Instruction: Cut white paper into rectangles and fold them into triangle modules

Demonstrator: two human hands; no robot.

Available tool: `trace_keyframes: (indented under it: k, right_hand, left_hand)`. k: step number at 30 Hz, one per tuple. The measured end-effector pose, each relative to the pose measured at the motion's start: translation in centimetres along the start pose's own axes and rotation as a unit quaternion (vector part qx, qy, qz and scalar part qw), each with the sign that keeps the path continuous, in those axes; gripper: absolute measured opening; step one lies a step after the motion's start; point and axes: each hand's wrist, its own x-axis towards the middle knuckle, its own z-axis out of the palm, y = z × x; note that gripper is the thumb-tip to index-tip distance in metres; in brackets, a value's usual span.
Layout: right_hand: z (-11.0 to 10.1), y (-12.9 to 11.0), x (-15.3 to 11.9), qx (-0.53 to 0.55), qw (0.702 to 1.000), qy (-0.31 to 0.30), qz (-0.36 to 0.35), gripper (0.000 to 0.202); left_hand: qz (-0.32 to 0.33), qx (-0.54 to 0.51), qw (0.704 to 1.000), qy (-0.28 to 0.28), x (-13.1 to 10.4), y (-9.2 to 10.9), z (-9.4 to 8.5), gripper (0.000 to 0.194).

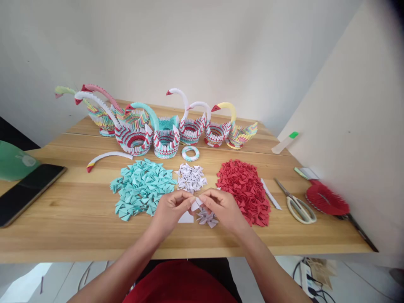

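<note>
Paper [196, 204], in the head view, is held over the worktop [82, 206] near pale pieces [207, 218]; the left hand [170, 207] and right hand [223, 208] have their fingers clamped on opposite sides. Flush edges and even pressure would likely give the cleanest crease.

Black phone [30, 193] beside green object [14, 162]

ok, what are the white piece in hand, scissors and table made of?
White piece: likely paper, matte; thin, straight edges.
Scissors: blades look metal, grey sheen; cream handles probably plastic, smooth.
Table: wood or wood-look laminate, satin; grain lines show.
</note>
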Motion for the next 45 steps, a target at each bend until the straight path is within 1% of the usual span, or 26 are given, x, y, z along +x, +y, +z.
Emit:
trace_keyframes:
  k: [5,9,11,13,15,17,19,22,24,25,27,28,29,31,33,34,38,41,43,45]
  right_hand:
    - [0.1,0.1,-0.1,-0.038,0.999,0.013,-0.013,0.023]
    - [0.2,-0.2,-0.2,-0.14,0.988,0.027,-0.063,0.023]
    - [0.1,-0.3,-0.2,-0.177,0.98,0.029,-0.088,0.023]
    - [0.0,-0.4,-0.2,-0.183,0.978,0.023,-0.1,0.023]
    - [0.0,-0.5,-0.2,-0.161,0.982,0.009,-0.099,0.022]
    - [0.1,-0.4,-0.1,-0.133,0.987,-0.004,-0.092,0.023]
    - [0.3,-0.3,-0.1,-0.118,0.989,-0.005,-0.088,0.026]
    - [0.6,-0.2,0.0,-0.109,0.99,0.002,-0.086,0.03]
    - [0.6,-0.1,0.1,-0.083,0.994,0.022,-0.073,0.03]
    - [0.6,-0.1,0.1,-0.06,0.995,0.042,-0.065,0.03]
    - [0.4,-0.1,0.0,-0.012,0.994,0.091,-0.054,0.03]
    - [0.4,-0.1,0.0,0.009,0.993,0.107,-0.051,0.03]
    - [0.4,0.0,-0.1,0.025,0.993,0.109,-0.049,0.03]
    - [0.6,0.1,-0.4,0.046,0.995,0.076,-0.045,0.028]
    - [1.0,0.3,-0.6,0.054,0.997,0.036,-0.032,0.026]
    - [1.2,0.3,-0.7,0.053,0.998,0.029,-0.026,0.026]
    - [1.6,0.3,-0.8,0.045,0.998,0.045,-0.012,0.027]
    - [1.5,0.2,-0.9,0.073,0.997,0.037,0.004,0.027]
    - [1.5,0.2,-1.0,0.09,0.995,0.034,0.01,0.029]
    - [1.6,0.1,-1.0,0.083,0.996,0.034,0.003,0.027]
  left_hand:
    - [-0.001,0.016,1.0,0.005,0.1,-0.3,0.0,0.019]
    - [-0.004,0.034,0.999,-0.007,0.1,0.0,0.0,0.018]
    - [0.015,0.071,0.997,-0.009,0.0,0.2,-0.1,0.016]
    - [0.052,0.122,0.991,0.005,-0.1,0.3,-0.1,0.015]
    - [0.086,0.159,0.983,0.024,-0.1,0.3,-0.1,0.015]
    - [0.104,0.167,0.98,0.035,-0.2,0.1,0.0,0.015]
    - [0.105,0.161,0.981,0.035,-0.3,0.0,0.1,0.015]
    - [0.088,0.152,0.984,0.017,-0.5,0.0,0.3,0.015]
    - [0.073,0.141,0.987,0.005,-0.7,0.1,0.4,0.016]
    - [0.066,0.128,0.99,0.007,-0.7,0.2,0.4,0.017]
    - [0.048,0.085,0.995,0.032,-0.8,0.2,0.4,0.018]
    - [0.039,0.058,0.996,0.051,-0.8,0.1,0.4,0.018]
    - [0.031,0.033,0.997,0.07,-0.9,0.1,0.4,0.019]
    - [0.021,-0.005,0.995,0.094,-0.8,0.1,0.4,0.02]
    - [0.018,-0.022,0.995,0.098,-0.8,0.0,0.6,0.021]
    - [0.016,-0.024,0.995,0.097,-0.8,0.0,0.6,0.021]
    - [0.013,0.001,0.997,0.082,-1.1,-0.3,0.8,0.02]
    - [0.019,0.016,0.997,0.071,-1.4,-0.6,0.8,0.02]
    - [0.017,0.016,0.997,0.076,-1.5,-0.7,0.8,0.02]
    - [0.017,0.014,0.996,0.087,-1.6,-0.8,0.9,0.021]
